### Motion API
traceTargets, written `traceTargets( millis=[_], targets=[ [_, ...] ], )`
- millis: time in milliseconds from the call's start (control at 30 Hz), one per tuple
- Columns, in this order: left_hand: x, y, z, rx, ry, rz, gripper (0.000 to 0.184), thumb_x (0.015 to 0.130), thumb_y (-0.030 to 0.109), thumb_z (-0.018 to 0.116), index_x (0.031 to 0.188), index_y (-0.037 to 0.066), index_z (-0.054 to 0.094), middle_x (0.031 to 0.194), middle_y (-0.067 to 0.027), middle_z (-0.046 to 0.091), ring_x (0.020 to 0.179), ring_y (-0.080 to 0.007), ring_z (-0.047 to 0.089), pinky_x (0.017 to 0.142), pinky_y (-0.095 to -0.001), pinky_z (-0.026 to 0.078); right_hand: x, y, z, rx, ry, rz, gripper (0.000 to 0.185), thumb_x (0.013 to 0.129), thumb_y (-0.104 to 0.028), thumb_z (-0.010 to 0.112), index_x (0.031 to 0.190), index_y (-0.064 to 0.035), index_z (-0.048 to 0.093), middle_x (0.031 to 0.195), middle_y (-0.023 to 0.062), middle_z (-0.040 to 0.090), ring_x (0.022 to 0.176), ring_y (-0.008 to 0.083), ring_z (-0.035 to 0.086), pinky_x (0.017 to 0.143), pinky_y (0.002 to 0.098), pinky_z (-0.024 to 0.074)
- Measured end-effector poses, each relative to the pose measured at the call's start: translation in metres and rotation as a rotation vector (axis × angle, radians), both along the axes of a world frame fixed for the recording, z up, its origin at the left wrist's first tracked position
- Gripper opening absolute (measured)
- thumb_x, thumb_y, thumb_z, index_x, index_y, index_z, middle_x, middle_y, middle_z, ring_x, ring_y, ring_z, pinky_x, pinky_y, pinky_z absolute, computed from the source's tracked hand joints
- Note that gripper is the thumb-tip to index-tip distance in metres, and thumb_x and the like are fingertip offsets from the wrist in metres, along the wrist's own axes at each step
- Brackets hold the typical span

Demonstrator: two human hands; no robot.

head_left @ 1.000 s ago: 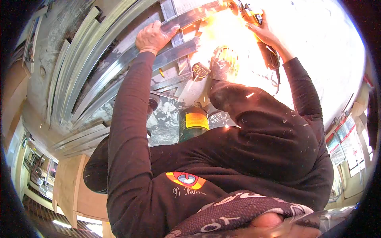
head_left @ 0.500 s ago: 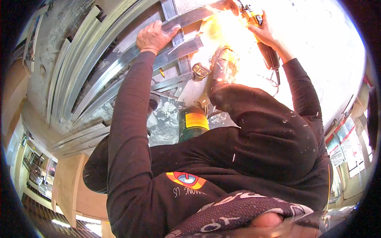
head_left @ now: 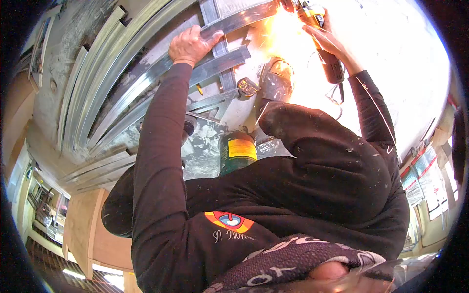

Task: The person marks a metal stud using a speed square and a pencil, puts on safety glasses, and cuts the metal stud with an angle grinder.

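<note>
My left hand (head_left: 189, 46) is closed over a long grey metal bar (head_left: 242, 18), its thumb along the near side. At the top right, my right hand (head_left: 326, 38) grips a yellow and black angle grinder (head_left: 330, 66). The grinder's head is at the bar's right end, where bright orange sparks (head_left: 279, 36) spray down toward a shoe (head_left: 277, 80). Glare hides the exact contact. A second metal bar (head_left: 220, 63) lies below the first, and both rest across a crosspiece (head_left: 226, 78).
Several long metal profiles (head_left: 93, 73) lie at the left. A tape measure (head_left: 248, 87) sits beside the shoe, and a dark green can with a yellow label (head_left: 238, 150) stands near my leg. The grinder's cord (head_left: 340, 97) hangs below it. Wooden boxes (head_left: 83, 229) are at lower left.
The grinder and my right hand have shifted slightly. The spark plume is narrower, and more of the shoe and the bar's right part shows. My left hand stays almost in place.
</note>
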State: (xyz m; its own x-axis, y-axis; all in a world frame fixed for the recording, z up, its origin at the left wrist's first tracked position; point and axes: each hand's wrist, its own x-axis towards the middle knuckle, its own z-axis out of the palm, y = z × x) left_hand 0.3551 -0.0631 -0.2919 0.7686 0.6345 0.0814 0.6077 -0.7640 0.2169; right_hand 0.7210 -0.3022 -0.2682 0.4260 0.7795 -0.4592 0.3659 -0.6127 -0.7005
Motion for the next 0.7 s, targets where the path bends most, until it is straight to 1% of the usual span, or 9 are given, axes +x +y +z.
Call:
traceTargets(
  millis=[33,100,167,267,333,433,567,633,700],
  targets=[
    [0.0,0.001,-0.001,0.004,-0.034,-0.011,0.068,0.075,0.08,0.063,0.07,0.012,0.061,0.064,-0.0103,0.066,0.057,-0.0291,0.067,0.05,-0.0418,0.052,0.002,-0.003,-0.002,-0.06,-0.093,0.021,0.111,0.086,-0.041,0.078,0.158,-0.0035,0.002,0.137,0.0235,0.048,0.122,0.0286,0.054,0.099,0.037,0.0479],
    [-0.001,0.0,-0.002,0.007,-0.068,-0.021,0.069,0.076,0.081,0.061,0.071,0.012,0.061,0.064,-0.0106,0.065,0.055,-0.0303,0.066,0.047,-0.0436,0.052,0.0,-0.007,-0.008,-0.058,-0.082,-0.009,0.112,0.086,-0.041,0.078,0.158,-0.0034,0.001,0.138,0.0239,0.048,0.123,0.029,0.053,0.1,0.0369,0.0468],
    [0.0,-0.001,0.0,-0.028,-0.02,0.014,0.068,0.073,0.08,0.064,0.068,0.013,0.06,0.064,-0.0097,0.066,0.058,-0.0275,0.067,0.052,-0.0397,0.053,0.003,-0.014,-0.019,-0.054,-0.071,-0.038,0.114,0.086,-0.041,0.079,0.158,-0.0033,0.0,0.139,0.0244,0.047,0.124,0.0295,0.053,0.102,0.0368,0.0458],
    [0.0,0.001,-0.001,0.018,-0.043,-0.016,0.067,0.073,0.08,0.065,0.067,0.013,0.059,0.063,-0.0083,0.065,0.056,-0.0271,0.066,0.05,-0.0394,0.052,0.005,-0.018,-0.025,-0.036,0.049,-0.064,0.116,0.085,-0.042,0.079,0.159,-0.0033,-0.002,0.14,0.0255,0.046,0.127,0.0303,0.051,0.103,0.0365,0.0442],
    [0.0,0.0,-0.003,0.027,-0.036,-0.005,0.067,0.073,0.08,0.065,0.067,0.014,0.059,0.062,-0.0077,0.064,0.055,-0.027,0.065,0.049,-0.0392,0.051,0.007,-0.017,-0.023,-0.005,-0.029,0.01,0.116,0.085,-0.042,0.079,0.158,-0.0032,-0.002,0.14,0.0256,0.046,0.127,0.0303,0.051,0.104,0.0367,0.0445],
    [0.0,-0.001,-0.004,0.038,-0.045,-0.002,0.066,0.073,0.079,0.065,0.066,0.014,0.058,0.061,-0.0068,0.063,0.054,-0.0267,0.064,0.047,-0.0389,0.05,0.007,-0.01,-0.02,-0.039,0.036,-0.06,0.115,0.086,-0.043,0.079,0.158,-0.0036,-0.002,0.141,0.025,0.046,0.127,0.0307,0.051,0.104,0.0382,0.0451],
    [0.0,0.0,-0.003,0.031,-0.049,-0.001,0.066,0.073,0.079,0.066,0.065,0.014,0.057,0.06,-0.0064,0.063,0.055,-0.0262,0.065,0.048,-0.0387,0.05,0.01,-0.011,-0.028,-0.031,0.019,-0.031,0.114,0.085,-0.043,0.079,0.158,-0.004,0.0,0.139,0.0242,0.047,0.125,0.0307,0.052,0.103,0.0398,0.0467],
    [0.0,-0.001,-0.002,0.029,-0.043,0.005,0.067,0.073,0.08,0.065,0.065,0.014,0.056,0.06,-0.0063,0.062,0.055,-0.026,0.065,0.05,-0.0385,0.05,0.01,-0.012,-0.037,0.149,-0.167,0.059,0.112,0.085,-0.043,0.078,0.159,-0.0042,0.003,0.138,0.0237,0.048,0.123,0.0305,0.054,0.099,0.0394,0.0496],
    [0.0,-0.002,0.0,0.027,-0.039,0.007,0.067,0.073,0.08,0.065,0.065,0.014,0.056,0.06,-0.0063,0.062,0.056,-0.0259,0.065,0.051,-0.0384,0.05,0.013,-0.013,-0.027,0.06,-0.096,0.013,0.111,0.085,-0.042,0.078,0.158,-0.0034,0.005,0.136,0.0234,0.049,0.122,0.0301,0.055,0.097,0.0384,0.0506]
  ],
)
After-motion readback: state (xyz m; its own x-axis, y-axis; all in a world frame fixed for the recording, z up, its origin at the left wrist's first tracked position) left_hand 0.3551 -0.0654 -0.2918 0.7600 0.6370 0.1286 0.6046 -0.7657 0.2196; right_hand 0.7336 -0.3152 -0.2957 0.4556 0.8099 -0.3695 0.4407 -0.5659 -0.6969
